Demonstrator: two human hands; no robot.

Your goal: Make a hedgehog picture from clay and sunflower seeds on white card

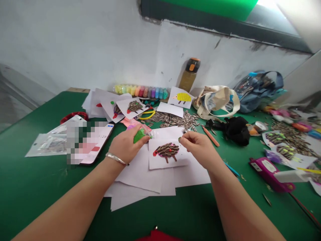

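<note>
My left hand [125, 144], with a silver bangle at the wrist, is closed around a lump of bright green modelling clay [139, 135] in clear plastic wrapping. Between the thumb and forefinger of my right hand [198, 145] is a tiny bit of green clay [179, 139]. Below and between both hands lies a white card [154, 163]. It bears a hedgehog picture [167, 150] made of striped sunflower seeds, with a red face, brown legs and a red dot on its back. Loose white sheets [140, 185] are spread under the card.
Sunflower seeds [173, 119] are heaped behind the card, near yellow-handled scissors [147, 115] and finished hedgehog cards [134, 106]. A phone [97, 144] lies left. Rightward are an orange pen [210, 135], a black pouch [237, 131] and a magenta glue gun [271, 174]. A bottle [189, 75] stands behind.
</note>
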